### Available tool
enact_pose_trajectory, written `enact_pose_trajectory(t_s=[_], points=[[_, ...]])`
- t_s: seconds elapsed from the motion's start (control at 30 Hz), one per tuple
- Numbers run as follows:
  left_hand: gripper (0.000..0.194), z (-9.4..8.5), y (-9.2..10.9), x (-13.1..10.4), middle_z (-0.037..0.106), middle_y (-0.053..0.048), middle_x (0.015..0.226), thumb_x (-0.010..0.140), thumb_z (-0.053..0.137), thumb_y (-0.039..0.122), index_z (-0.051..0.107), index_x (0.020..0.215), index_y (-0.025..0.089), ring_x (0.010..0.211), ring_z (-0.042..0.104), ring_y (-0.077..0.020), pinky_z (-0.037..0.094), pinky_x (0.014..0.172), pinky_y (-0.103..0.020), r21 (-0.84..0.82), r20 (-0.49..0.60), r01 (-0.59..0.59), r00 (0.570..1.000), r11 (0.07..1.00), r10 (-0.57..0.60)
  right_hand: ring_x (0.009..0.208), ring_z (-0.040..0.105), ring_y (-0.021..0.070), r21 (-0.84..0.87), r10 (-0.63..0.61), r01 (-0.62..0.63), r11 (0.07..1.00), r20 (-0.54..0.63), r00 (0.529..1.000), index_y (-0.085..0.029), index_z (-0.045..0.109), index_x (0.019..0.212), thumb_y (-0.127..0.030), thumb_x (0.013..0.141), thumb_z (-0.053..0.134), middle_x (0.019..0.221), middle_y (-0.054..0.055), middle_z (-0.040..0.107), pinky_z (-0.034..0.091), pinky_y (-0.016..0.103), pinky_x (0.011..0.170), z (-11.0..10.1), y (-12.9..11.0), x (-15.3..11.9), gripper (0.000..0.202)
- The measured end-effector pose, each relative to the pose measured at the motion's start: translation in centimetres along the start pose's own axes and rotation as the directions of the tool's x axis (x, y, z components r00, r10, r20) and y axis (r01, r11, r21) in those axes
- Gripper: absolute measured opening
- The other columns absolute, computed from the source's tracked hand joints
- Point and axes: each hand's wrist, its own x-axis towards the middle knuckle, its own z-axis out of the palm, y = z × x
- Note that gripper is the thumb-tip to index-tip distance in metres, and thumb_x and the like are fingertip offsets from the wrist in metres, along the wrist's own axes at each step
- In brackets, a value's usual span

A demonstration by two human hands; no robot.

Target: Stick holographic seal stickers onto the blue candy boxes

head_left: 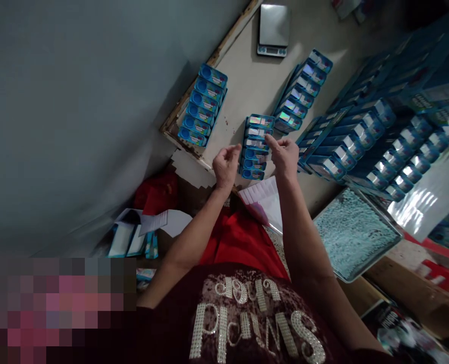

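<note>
A short row of small blue packs [253,164] stands on the table in front of me. Shiny silver labels cross the upper packs; the lower ones show round blue marks. My right hand [285,154] is at the row's right side, thumb and forefinger pinched by the edge of a labelled pack. Whatever lies between those fingertips is too small to make out. To the left of the row, my left hand [226,164] has its fingers curled and the tips close together, just short of the packs. A white sheet with label-like strips [260,197] lies below the row, near my lap.
Another row of blue packs [203,106] stands at the left table edge, and a labelled row [303,91] behind right. A digital scale [274,28] sits at the back. Stacked packs [345,141] fill the right, beside a metal tray [355,275] of pale blue pieces.
</note>
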Motion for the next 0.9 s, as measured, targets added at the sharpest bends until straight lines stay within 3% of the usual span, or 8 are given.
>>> enact_pose_trajectory(t_s=[0.1, 0.17, 0.27, 0.4, 0.5, 0.63, 0.77, 0.9], points=[[0.050, 0.5, 0.6, -2.7, 0.078, -0.006, 0.089, 0.082, 0.084, 0.063, 0.077, 0.104, 0.018, 0.064, 0.068, -0.0120, 0.051, 0.060, -0.022, -0.062, 0.239, 0.186, 0.957, 0.981, -0.166, 0.064, 0.053, 0.0142, 0.051, 0.008, -0.007, 0.999, -0.005, 1.000, -0.026, 0.045, 0.073, -0.072, 0.076, 0.083, 0.062, -0.005, 0.047, 0.044, 0.027, 0.057, 0.8, -0.3, -0.5, 0.059], [0.049, 1.0, 1.0, -3.5, 0.079, -0.006, 0.091, 0.078, 0.090, 0.058, 0.077, 0.099, 0.016, 0.064, 0.068, -0.0118, 0.053, 0.062, -0.023, -0.123, 0.291, 0.255, 0.933, 0.959, -0.211, 0.063, 0.053, 0.0133, 0.067, 0.024, -0.022, 0.998, -0.029, 0.999, -0.026, 0.046, 0.074, -0.069, 0.073, 0.086, 0.063, -0.005, 0.049, 0.043, 0.027, 0.057, 1.2, -0.3, -0.9, 0.059], [0.041, 1.3, 1.4, -3.5, 0.077, -0.003, 0.085, 0.074, 0.095, 0.046, 0.073, 0.090, 0.015, 0.066, 0.068, -0.0107, 0.056, 0.066, -0.023, -0.177, 0.176, 0.217, 0.967, 0.960, -0.186, 0.060, 0.051, 0.0118, 0.103, 0.052, -0.049, 0.993, -0.024, 0.998, -0.025, 0.050, 0.077, -0.065, 0.073, 0.086, 0.064, -0.006, 0.052, 0.041, 0.026, 0.054, 1.0, 0.0, -1.6, 0.054], [0.033, 0.5, 1.3, -2.5, 0.070, 0.002, 0.070, 0.077, 0.093, 0.038, 0.070, 0.083, 0.015, 0.059, 0.064, -0.0084, 0.053, 0.060, -0.020, -0.107, 0.040, 0.115, 0.993, 0.988, -0.111, 0.062, 0.061, 0.0144, 0.152, 0.044, -0.053, 0.987, 0.057, 0.997, -0.024, 0.055, 0.095, -0.050, 0.067, 0.090, 0.070, -0.006, 0.061, 0.047, 0.027, 0.058, -0.2, 0.9, -3.0, 0.052], [0.027, 0.0, 1.3, -1.4, 0.068, 0.002, 0.066, 0.079, 0.091, 0.033, 0.070, 0.079, 0.015, 0.056, 0.062, -0.0078, 0.051, 0.056, -0.019, -0.003, 0.021, 0.038, 0.999, 0.999, -0.038, 0.069, 0.068, 0.0178, 0.098, 0.024, -0.027, 0.995, 0.029, 0.999, -0.024, 0.054, 0.099, -0.039, 0.065, 0.088, 0.073, -0.005, 0.066, 0.053, 0.030, 0.066, -0.4, 2.0, -3.4, 0.051], [0.017, 0.3, 1.8, 0.2, 0.068, 0.002, 0.063, 0.082, 0.086, 0.025, 0.074, 0.077, 0.015, 0.055, 0.064, -0.0092, 0.052, 0.055, -0.019, 0.166, 0.018, -0.050, 0.999, 0.985, 0.047, 0.075, 0.070, 0.0201, -0.038, -0.033, 0.030, 0.999, -0.066, 0.997, -0.024, 0.053, 0.100, -0.038, 0.072, 0.081, 0.078, -0.004, 0.067, 0.055, 0.033, 0.073, 0.8, 3.6, -2.5, 0.042], [0.015, 0.6, 2.1, 1.4, 0.068, 0.001, 0.061, 0.082, 0.085, 0.024, 0.074, 0.076, 0.015, 0.056, 0.066, -0.0112, 0.053, 0.055, -0.020, 0.244, 0.004, -0.039, 0.999, 0.969, 0.039, 0.079, 0.071, 0.0215, -0.144, -0.080, 0.066, 0.987, -0.091, 0.993, -0.025, 0.052, 0.100, -0.040, 0.076, 0.075, 0.080, -0.003, 0.069, 0.055, 0.036, 0.077, 1.9, 4.5, -1.6, 0.036], [0.016, 0.4, 1.8, 1.8, 0.069, 0.000, 0.064, 0.082, 0.085, 0.025, 0.074, 0.076, 0.015, 0.056, 0.066, -0.0113, 0.053, 0.055, -0.020, 0.239, 0.012, -0.036, 0.999, 0.970, 0.034, 0.078, 0.072, 0.0220, -0.144, -0.058, 0.044, 0.989, -0.094, 0.994, -0.026, 0.051, 0.098, -0.039, 0.074, 0.075, 0.078, -0.005, 0.070, 0.056, 0.037, 0.077, 2.0, 4.5, -1.5, 0.036]])
